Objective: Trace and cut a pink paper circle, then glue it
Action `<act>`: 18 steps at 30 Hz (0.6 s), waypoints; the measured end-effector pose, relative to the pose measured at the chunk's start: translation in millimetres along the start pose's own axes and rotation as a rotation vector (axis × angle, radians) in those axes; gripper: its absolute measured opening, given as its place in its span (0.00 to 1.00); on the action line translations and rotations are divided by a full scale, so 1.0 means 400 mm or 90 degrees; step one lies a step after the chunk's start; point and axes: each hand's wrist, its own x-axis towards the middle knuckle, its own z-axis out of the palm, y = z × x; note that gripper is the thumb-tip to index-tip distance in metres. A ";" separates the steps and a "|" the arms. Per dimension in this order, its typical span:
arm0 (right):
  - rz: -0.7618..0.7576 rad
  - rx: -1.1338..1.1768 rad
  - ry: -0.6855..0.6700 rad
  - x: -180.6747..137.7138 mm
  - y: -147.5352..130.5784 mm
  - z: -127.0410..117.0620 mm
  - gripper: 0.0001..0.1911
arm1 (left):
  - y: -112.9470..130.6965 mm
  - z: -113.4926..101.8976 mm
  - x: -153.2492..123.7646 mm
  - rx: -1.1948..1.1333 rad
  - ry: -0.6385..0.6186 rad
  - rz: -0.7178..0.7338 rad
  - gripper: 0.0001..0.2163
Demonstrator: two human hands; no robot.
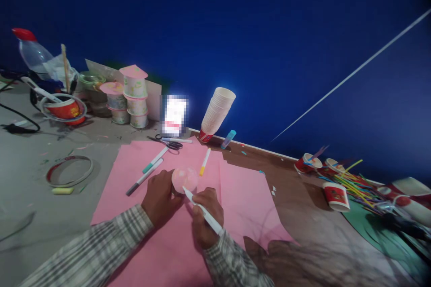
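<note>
My left hand [161, 199] is closed around the side of a round piece with a pale pink, faintly patterned top [184, 179]; its lower part is hidden. In my right hand [208, 215] is a white marker [206, 216], gripped like a pen, its tip touching or nearly touching the edge of that pink top. Both hands are over pink paper sheets [249, 201]. Beyond them lie a yellow-tipped marker [205, 162], a teal-tipped marker [155, 160], a grey-tipped marker [144, 177] and black scissors [168, 143].
At the back left stand decorated paper-cup towers [135, 98] and a red cup [67, 111] ringed by tape. A leaning stack of paper cups [218, 114] and a glue stick [228, 139] are near the blue wall. Red cups [336, 197] and colourful sticks [357, 190] lie right.
</note>
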 end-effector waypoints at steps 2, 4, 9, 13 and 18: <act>0.005 -0.006 0.004 0.000 0.000 -0.005 0.12 | -0.002 0.002 -0.001 -0.010 0.001 0.006 0.10; 0.014 -0.009 0.012 0.000 -0.001 -0.008 0.12 | -0.003 0.003 -0.001 -0.013 0.008 0.008 0.10; 0.018 -0.001 0.009 0.001 -0.005 -0.005 0.12 | -0.001 0.002 0.002 -0.001 0.014 0.010 0.09; 0.012 0.007 -0.006 0.003 -0.006 0.001 0.14 | 0.002 -0.001 0.002 0.009 0.010 0.007 0.09; 0.020 0.004 0.001 0.001 -0.003 -0.001 0.14 | 0.001 -0.002 0.001 -0.004 0.012 0.017 0.09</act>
